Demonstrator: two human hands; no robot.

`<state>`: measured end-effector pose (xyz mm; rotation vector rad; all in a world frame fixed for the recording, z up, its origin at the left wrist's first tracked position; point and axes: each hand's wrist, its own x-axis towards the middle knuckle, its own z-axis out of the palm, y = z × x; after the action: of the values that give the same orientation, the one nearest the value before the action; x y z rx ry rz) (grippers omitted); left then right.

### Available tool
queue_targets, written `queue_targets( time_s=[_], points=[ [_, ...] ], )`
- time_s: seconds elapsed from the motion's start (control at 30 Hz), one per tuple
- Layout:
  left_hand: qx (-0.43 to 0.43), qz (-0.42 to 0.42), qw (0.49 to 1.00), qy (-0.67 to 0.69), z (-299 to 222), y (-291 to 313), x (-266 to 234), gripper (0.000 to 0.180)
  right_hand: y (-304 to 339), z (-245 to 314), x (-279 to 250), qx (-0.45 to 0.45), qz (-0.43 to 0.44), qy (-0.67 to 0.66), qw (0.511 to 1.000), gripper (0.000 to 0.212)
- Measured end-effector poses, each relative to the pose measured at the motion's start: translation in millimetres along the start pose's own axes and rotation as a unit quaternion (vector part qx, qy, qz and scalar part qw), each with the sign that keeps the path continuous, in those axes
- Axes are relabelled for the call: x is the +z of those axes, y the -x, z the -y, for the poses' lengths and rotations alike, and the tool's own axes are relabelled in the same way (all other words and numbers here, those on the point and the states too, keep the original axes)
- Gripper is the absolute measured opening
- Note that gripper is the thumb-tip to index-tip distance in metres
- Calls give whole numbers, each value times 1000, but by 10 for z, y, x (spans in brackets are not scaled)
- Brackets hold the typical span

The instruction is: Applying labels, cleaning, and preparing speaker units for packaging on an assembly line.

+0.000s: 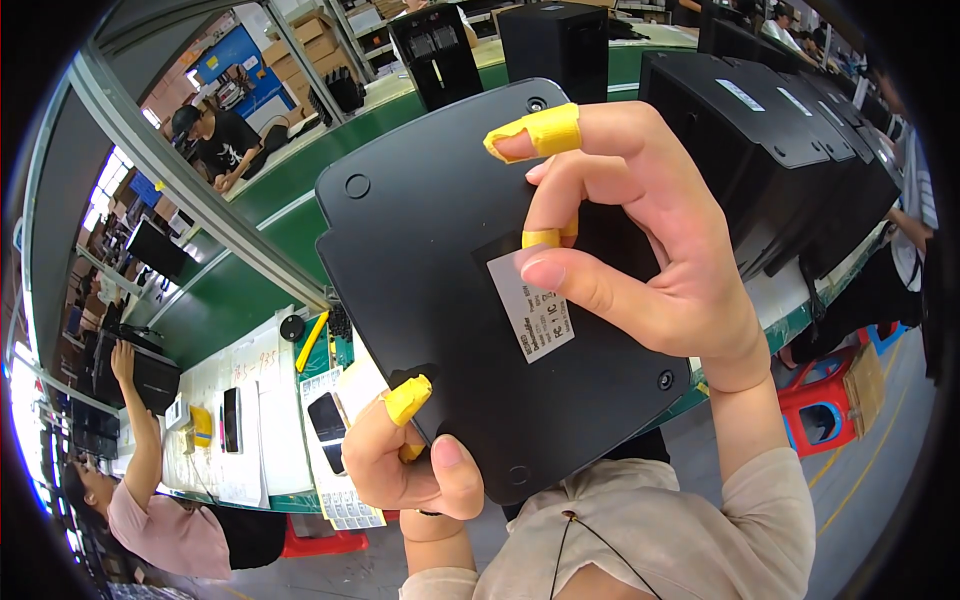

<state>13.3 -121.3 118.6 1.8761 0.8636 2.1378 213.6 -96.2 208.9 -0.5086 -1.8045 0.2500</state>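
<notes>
A black, flat panel with rounded, stepped corners is tilted up in front of me. My left hand grips its lower left edge, thumb over the face and yellow tape round a fingertip. My right hand is over the panel's upper right part, index finger stretched out with yellow tape on it. Its thumb and another taped finger pinch the upper edge of a silver-grey printed label. The label lies over or against the panel, partly across a darker rectangular patch; I cannot tell how much of it is stuck down.
Large black boxy units line the bench at right, with another black box at the back. Phones, a label sheet and a yellow cutter lie at left. Co-workers sit nearby; a red stool stands right.
</notes>
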Motion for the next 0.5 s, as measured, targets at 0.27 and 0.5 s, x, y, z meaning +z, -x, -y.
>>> queue_targets(
  time_s=[0.27,0.5],
  points=[
    [-10,6,1000,9,30,48,-14,40,17,-8,-3,-3,9,3,1000,48],
    [-1,3,1000,18,28,68,-28,40,42,55,-53,-29,41,87,995,42]
  ],
)
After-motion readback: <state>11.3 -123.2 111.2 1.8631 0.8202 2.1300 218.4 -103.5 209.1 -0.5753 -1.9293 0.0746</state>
